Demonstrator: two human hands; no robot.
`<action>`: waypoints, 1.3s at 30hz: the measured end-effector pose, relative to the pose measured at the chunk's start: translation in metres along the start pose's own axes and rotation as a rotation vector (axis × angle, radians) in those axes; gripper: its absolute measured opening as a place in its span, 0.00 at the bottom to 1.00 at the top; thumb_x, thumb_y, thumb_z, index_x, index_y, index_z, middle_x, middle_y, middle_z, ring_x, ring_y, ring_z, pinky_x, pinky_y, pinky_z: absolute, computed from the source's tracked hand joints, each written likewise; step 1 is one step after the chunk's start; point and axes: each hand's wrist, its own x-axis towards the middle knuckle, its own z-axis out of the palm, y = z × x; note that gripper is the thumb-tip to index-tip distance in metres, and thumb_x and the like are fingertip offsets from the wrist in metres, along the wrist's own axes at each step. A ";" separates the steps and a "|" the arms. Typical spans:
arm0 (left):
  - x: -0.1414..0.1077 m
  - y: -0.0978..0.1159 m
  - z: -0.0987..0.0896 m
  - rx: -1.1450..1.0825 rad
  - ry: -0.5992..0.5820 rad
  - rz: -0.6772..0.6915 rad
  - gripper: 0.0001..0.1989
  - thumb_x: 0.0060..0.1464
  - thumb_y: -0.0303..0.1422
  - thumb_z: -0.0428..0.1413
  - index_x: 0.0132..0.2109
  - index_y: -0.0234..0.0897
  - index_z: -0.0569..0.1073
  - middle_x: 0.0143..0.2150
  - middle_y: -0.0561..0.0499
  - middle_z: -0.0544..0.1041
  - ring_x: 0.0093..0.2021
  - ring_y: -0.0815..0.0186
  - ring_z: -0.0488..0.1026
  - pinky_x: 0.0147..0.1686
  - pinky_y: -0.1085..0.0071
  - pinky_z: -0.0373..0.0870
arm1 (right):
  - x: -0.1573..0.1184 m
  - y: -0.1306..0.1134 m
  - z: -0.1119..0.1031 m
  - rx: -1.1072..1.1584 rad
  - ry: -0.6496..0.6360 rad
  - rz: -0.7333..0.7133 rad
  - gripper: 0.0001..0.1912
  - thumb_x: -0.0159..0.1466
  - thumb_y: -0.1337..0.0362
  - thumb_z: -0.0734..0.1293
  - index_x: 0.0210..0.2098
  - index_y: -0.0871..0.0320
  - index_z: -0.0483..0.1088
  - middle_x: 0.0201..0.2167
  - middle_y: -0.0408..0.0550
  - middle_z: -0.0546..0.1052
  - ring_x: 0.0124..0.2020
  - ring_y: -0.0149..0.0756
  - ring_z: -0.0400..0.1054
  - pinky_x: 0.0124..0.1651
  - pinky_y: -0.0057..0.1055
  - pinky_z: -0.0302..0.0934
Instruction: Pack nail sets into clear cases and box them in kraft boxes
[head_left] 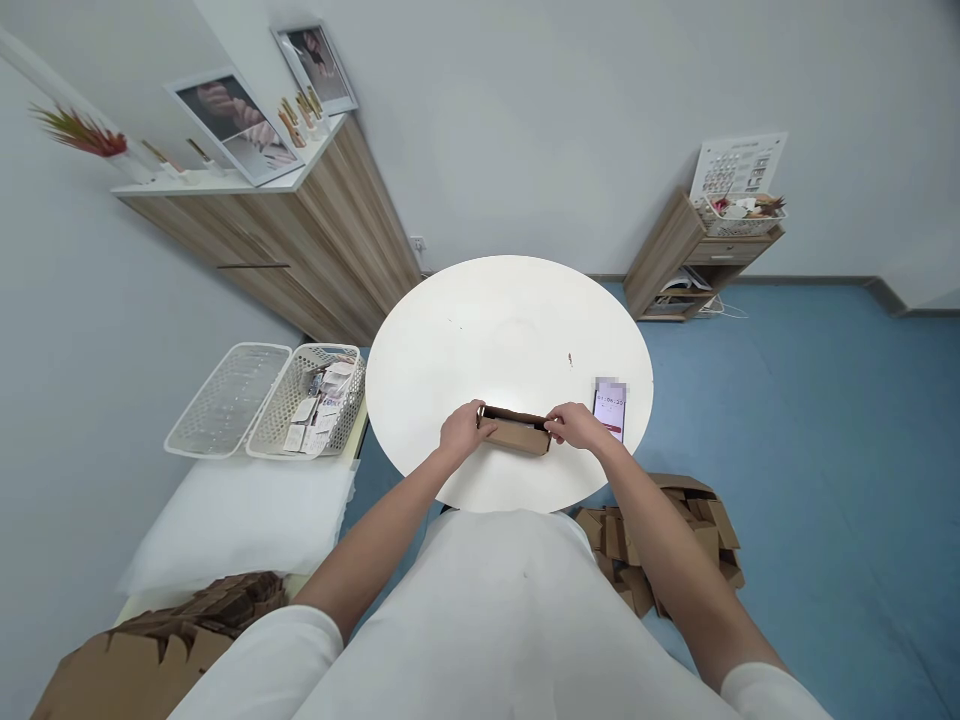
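Note:
A small brown cardboard box rests near the front edge of the round white table, its top side open. My left hand grips the box's left end, with the thumb along the near wall. At the right end, the fingers of my right hand pinch the cardboard by the corner. The inside of the box is mostly in shadow, so its contents cannot be made out. Just right of my right hand lies a phone with a lit screen.
Two white plastic baskets stand to the left, one filled with paper cards. White sheets and flat brown cardboard lie nearer. More folded boxes are heaped at lower right. A wood-grain cabinet stands at back left.

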 end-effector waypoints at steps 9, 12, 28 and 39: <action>0.000 0.002 0.001 -0.026 -0.005 0.011 0.18 0.48 0.41 0.54 0.46 0.42 0.64 0.35 0.53 0.71 0.33 0.66 0.68 0.27 0.74 0.59 | 0.000 0.001 -0.002 -0.056 -0.025 0.007 0.09 0.55 0.64 0.60 0.29 0.57 0.71 0.20 0.42 0.74 0.25 0.30 0.66 0.23 0.23 0.52; 0.000 0.002 0.000 -0.028 -0.014 0.008 0.17 0.48 0.40 0.54 0.46 0.43 0.64 0.34 0.53 0.71 0.33 0.66 0.68 0.26 0.74 0.59 | 0.000 0.001 -0.001 -0.059 -0.026 0.035 0.08 0.54 0.64 0.61 0.31 0.57 0.71 0.20 0.42 0.74 0.24 0.29 0.66 0.23 0.23 0.52; -0.002 0.002 0.001 -0.041 -0.010 0.021 0.18 0.48 0.39 0.54 0.47 0.42 0.64 0.34 0.53 0.71 0.34 0.66 0.69 0.28 0.73 0.61 | -0.006 0.005 0.011 0.066 0.041 0.062 0.07 0.55 0.62 0.61 0.31 0.57 0.68 0.22 0.41 0.75 0.27 0.29 0.68 0.27 0.23 0.55; -0.006 0.000 0.000 -0.053 -0.027 0.020 0.18 0.49 0.41 0.53 0.47 0.42 0.64 0.34 0.53 0.72 0.33 0.66 0.69 0.27 0.73 0.61 | -0.009 0.003 0.014 -0.052 0.097 0.057 0.07 0.57 0.63 0.60 0.35 0.56 0.66 0.24 0.42 0.74 0.27 0.29 0.66 0.25 0.23 0.52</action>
